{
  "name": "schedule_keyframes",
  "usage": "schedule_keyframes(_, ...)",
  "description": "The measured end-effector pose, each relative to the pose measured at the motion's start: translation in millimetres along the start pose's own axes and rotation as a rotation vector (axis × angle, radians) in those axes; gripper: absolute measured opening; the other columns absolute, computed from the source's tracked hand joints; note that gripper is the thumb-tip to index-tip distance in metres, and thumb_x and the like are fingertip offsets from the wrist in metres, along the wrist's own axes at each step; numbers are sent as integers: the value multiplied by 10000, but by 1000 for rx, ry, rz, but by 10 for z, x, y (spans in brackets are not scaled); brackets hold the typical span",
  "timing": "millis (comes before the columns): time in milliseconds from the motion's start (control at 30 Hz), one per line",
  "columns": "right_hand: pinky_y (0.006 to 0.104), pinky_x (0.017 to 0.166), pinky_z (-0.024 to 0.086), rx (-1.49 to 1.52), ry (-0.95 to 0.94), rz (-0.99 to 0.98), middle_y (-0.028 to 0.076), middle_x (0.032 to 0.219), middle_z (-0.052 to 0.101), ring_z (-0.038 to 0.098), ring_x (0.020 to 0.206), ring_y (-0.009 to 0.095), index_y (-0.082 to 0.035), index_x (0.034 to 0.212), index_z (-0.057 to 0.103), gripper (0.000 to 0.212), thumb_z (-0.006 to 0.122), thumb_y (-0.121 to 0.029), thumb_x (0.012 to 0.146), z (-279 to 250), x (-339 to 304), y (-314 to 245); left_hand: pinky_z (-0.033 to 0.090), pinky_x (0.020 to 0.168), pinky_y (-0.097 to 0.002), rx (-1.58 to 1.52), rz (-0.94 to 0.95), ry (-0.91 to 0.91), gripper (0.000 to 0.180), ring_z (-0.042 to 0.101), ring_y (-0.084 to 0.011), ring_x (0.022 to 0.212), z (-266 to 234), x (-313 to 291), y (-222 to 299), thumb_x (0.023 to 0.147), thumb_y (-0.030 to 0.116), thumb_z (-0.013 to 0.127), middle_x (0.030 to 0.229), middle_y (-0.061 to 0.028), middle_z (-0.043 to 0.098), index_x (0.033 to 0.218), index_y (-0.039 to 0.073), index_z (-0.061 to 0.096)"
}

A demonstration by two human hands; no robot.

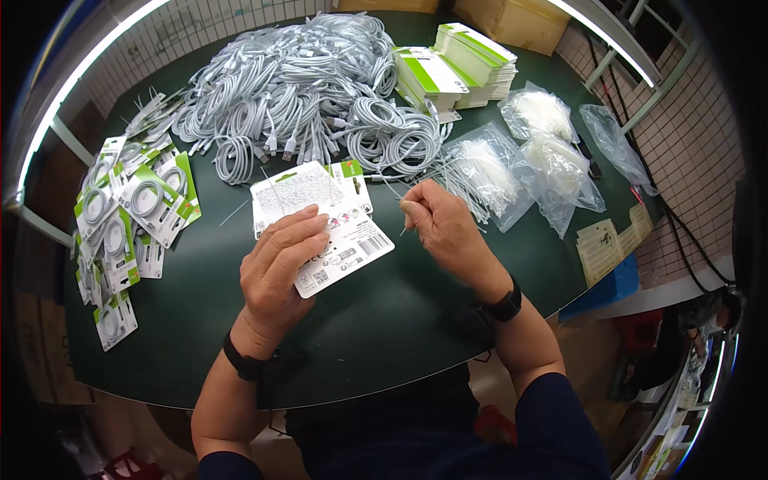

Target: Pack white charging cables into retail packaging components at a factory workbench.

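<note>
My left hand (280, 260) is closed on a white printed packaging card (352, 252), fingers laid across its face and the thumb hidden. The card's back side is up, and thin white ties (274, 190) stick up from it. Under its far end lies another card with a green edge (350, 170). Just to the right, my right hand (444, 232) is closed in a pinch on a thin white cable tie (392, 189), whose ends show on both sides of the fingers.
Coiled grey-white cables (296, 88) form a large heap at the back. Stacked green-and-white cards (472, 64) stand behind right, near plastic bags of ties (488, 172). Cards with coiled cables (144, 196) pile up at left. An opened bag (612, 244) lies at the right edge.
</note>
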State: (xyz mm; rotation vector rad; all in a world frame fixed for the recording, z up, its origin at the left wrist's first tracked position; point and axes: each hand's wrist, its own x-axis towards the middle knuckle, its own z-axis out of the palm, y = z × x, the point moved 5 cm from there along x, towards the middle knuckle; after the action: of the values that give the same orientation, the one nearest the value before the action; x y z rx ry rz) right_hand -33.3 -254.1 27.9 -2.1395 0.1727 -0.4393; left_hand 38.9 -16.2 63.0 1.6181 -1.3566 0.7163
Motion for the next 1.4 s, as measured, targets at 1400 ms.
schedule_keyframes(1400,318,756,625,290,73,-597,172,984,752,752,882,229,-13,1024,710,218,799,97,858,131,-338,-717,644,810,-379,-85,36,-58,292,769,-336,1041,80,-56,51,738,11,862,1027,-131,755,900,20,620)
